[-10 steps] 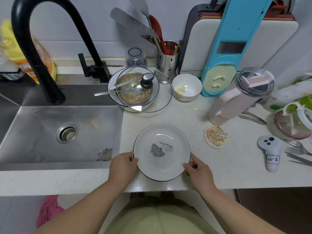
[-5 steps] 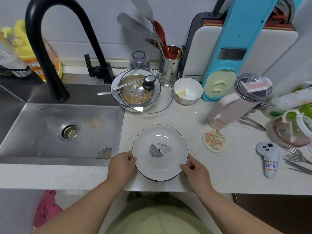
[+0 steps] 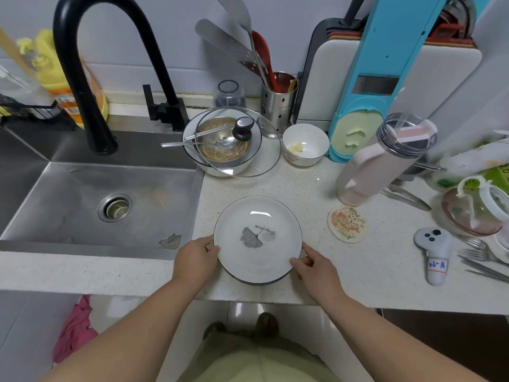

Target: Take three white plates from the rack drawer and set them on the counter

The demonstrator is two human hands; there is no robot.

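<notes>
Change: over the last second my view has crept back from the counter; the plates and both my hands look as they did.
Plates: I see the white plate stack (image 3: pixel 257 239) on the counter (image 3: pixel 366 271), near its front edge, just right of the sink (image 3: pixel 82 205). A leaf print marks the top plate; further rims show beneath it.
Left hand: my left hand (image 3: pixel 196 259) pinches the stack's left rim.
Right hand: my right hand (image 3: pixel 316 267) grips the right rim.
Beyond the plates: a lidded pan (image 3: pixel 228 144) and small bowl (image 3: pixel 305 144).
Right of the plates: a round coaster (image 3: pixel 347 223), then a pale bottle (image 3: pixel 385 161).
</notes>
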